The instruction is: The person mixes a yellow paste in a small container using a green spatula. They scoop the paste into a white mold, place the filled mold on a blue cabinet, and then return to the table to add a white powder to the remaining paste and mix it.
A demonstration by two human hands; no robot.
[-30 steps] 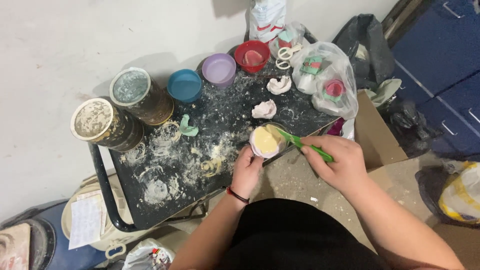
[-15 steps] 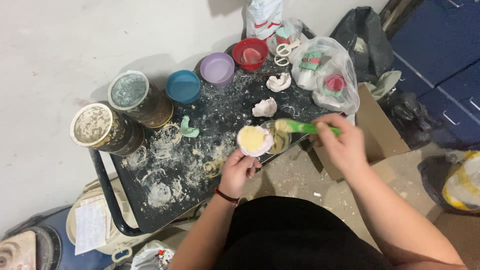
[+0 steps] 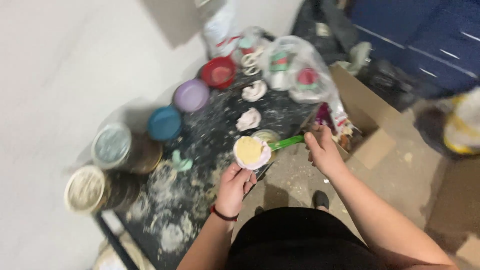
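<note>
Left hand (image 3: 235, 187): forearm bare, dark band with red at wrist, fingers curled upward in a closed grasp. Right hand (image 3: 324, 150): arm extended forward, fingers pinched shut, thumb side toward left hand. Hands near, apart.

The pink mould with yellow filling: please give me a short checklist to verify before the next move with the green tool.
1. Left hand holds the pink mould from below: ok.
2. Right hand grips the green tool: ok.
3. Tool tip touches the yellow filling: cannot tell, picture blurred.
4. Mould is level: cannot tell.
5. Mould is over the dusty black table, near its edge: ok.
6. Blue bowl and purple bowl stand apart from the hands: ok.
</note>
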